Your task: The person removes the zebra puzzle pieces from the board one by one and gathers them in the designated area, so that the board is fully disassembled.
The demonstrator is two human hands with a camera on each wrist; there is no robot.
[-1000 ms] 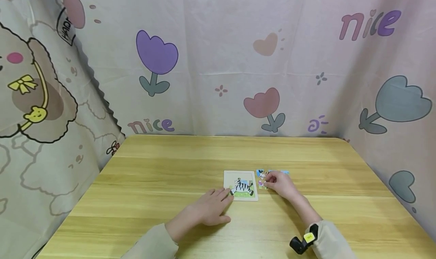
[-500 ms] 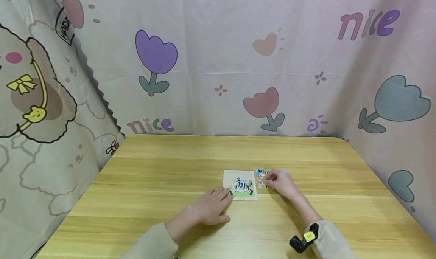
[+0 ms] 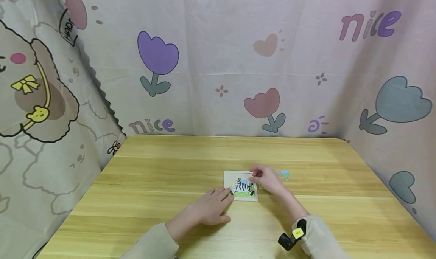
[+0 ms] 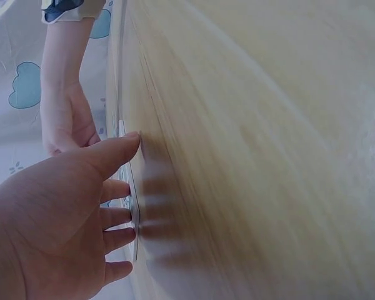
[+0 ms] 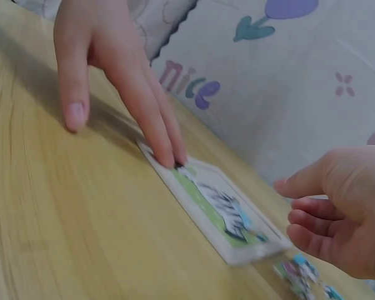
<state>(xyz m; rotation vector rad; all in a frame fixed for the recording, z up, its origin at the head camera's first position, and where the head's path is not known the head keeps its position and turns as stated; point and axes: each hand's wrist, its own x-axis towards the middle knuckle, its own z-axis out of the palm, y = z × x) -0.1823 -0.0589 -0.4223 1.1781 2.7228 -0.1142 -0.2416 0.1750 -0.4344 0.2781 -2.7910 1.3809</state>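
A pale square puzzle tray [image 3: 228,176] lies on the table with a zebra picture [image 3: 242,188] partly laid in it. My left hand [image 3: 212,207] lies flat, fingers outstretched and their tips on the tray's near left edge; in the right wrist view, the left fingertips [image 5: 165,156] reach the picture's end. Over the tray's upper right corner, my right hand [image 3: 268,179] has its thumb and fingers drawn together in a pinch. A small puzzle piece shows as a pale speck between them, mostly hidden by the fingers.
Loose puzzle pieces [image 5: 300,275] lie just beside the tray's right edge, partly behind the right hand in the head view. One blue and green piece [image 3: 284,175] shows farther right. A printed curtain [image 3: 204,62] hangs behind the wooden table [image 3: 153,176].
My right hand has moved left from the loose pieces to over the tray's upper right corner, still pinching. The left hand stays in place on the tray's edge.
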